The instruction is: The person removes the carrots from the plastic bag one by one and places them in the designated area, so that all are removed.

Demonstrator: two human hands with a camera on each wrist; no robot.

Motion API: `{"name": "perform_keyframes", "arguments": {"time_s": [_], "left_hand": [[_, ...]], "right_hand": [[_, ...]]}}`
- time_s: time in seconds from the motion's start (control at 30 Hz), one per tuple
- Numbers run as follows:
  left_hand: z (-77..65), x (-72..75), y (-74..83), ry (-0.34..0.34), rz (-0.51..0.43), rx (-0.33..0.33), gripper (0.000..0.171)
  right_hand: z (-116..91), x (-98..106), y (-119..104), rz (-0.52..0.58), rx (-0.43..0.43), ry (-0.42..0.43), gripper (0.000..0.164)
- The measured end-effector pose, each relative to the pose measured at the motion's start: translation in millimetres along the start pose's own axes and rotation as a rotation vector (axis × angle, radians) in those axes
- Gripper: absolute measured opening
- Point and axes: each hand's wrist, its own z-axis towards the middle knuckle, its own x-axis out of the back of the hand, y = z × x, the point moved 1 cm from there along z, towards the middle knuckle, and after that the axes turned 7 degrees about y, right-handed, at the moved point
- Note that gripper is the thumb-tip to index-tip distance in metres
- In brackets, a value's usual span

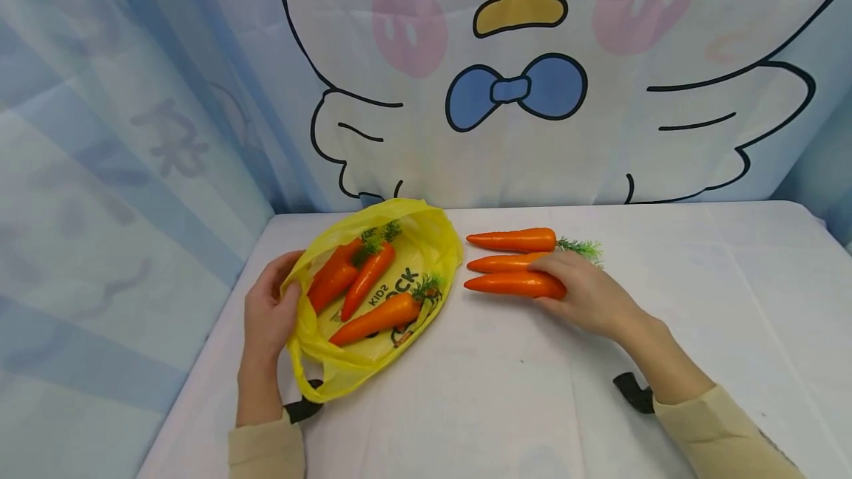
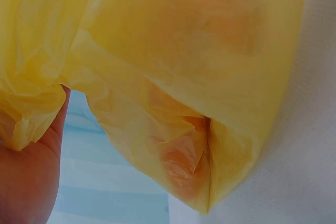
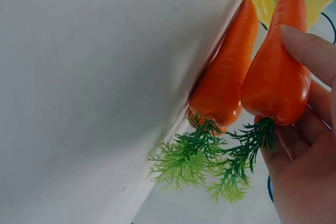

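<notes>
The right hand (image 1: 592,298) pinches the nearest artificial carrot (image 1: 512,284) of a row of 3, thumb along its side. The middle carrot (image 1: 501,264) lies just beyond it, partly hidden by the fingers, and the far carrot (image 1: 515,239) lies past that. The left hand (image 1: 266,309) grips the rim of a yellow plastic bag (image 1: 444,242), which lies between the 2 hands, mouth open, with at least 3 bagged carrots (image 1: 376,321) inside.

The thin film could sag closed or spill its load if the left grip slackened. The glossy carrot might slip from the right thumb, or its leaves could tangle with a neighbour's and drag it along.

Under both hands spreads a white-covered table (image 1: 479,405); beyond them hangs a pale blue curtain (image 1: 572,157) printed with a bow-tied cartoon character.
</notes>
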Motion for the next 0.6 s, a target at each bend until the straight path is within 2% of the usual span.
{"name": "perform_keyframes", "arguments": {"time_s": [0.43, 0.6], "left_hand": [[-1.3, 1.7, 5.4, -0.025, -0.025, -0.026, 0.045], [-1.1, 1.2, 4.3, -0.024, -0.020, -0.021, 0.045]], "right_hand": [[-4.7, -3.1, 8.5, -0.045, 0.013, -0.029, 0.044], [-5.0, -4.8, 8.2, -0.078, 0.061, -0.005, 0.043]]}}
